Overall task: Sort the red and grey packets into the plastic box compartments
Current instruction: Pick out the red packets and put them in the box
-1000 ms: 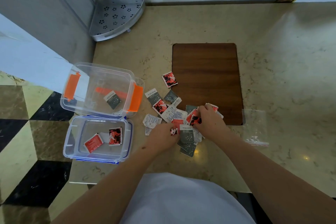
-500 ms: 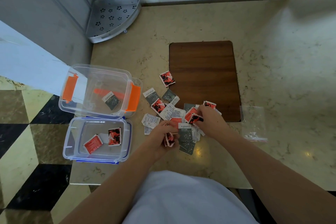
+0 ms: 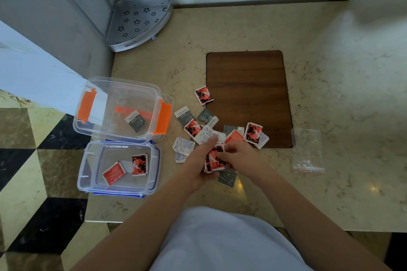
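Red packet (image 3: 214, 159): held over the loose pile, pinched between both hands, just in front of the wooden board.
Left hand (image 3: 198, 164): fingers closed round the packet's left side; it was lower on the pile 1 s ago, now raised w/ packet.
Right hand (image 3: 239, 156): fingers narrow, nipping the packet's right edge; it has come in from the pile's right side to meet the left.
Pile (image 3: 203, 132): red + grey packets scattered btwn boxes and wooden board (image 3: 246, 94), some overlapping its near edge.
Blue-clip box (image 3: 88, 167): near tabletop's left edge, two red packets inside.
Orange-clip box (image 3: 88, 105): behind it, overhanging left edge, one grey packet (image 3: 135, 121) inside.
Open room: bare tabletop (image 3: 341, 72) to the right and behind; plastic bag (image 3: 307, 149) right of board.
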